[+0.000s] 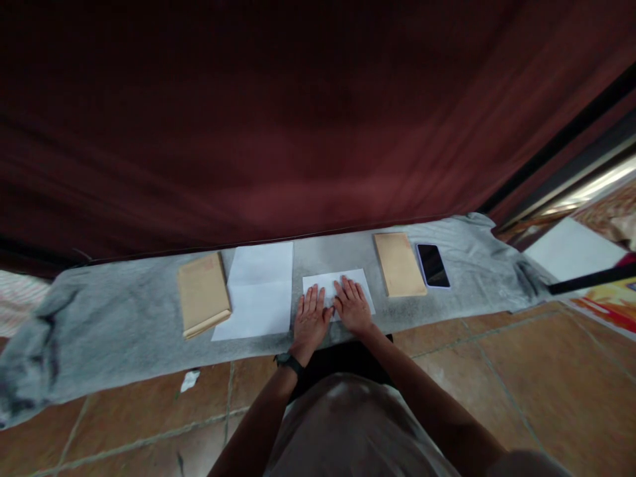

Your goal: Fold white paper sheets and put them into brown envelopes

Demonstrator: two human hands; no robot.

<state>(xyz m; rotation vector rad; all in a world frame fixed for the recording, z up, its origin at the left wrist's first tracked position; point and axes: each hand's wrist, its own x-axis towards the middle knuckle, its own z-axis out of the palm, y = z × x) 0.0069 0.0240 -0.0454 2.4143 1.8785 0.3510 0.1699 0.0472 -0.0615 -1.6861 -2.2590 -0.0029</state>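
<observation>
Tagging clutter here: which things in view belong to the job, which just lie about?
Job, likely:
small white paper under left hand and right hand
larger white paper
left brown packet
right brown packet

Lying about, likely:
phone
white floor scrap

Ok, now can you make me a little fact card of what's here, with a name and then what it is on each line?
Left hand: open, flat on the small white paper
Right hand: open, flat on the same paper
Left wrist: dark watch
Left of the hands: large white sheet with a faint crease, then a brown packet
Right of the hands: second brown packet, then a phone with a dark screen
Underneath: grey cloth
Behind: dark red fabric
Floor: brown tiles, with a white scrap
</observation>
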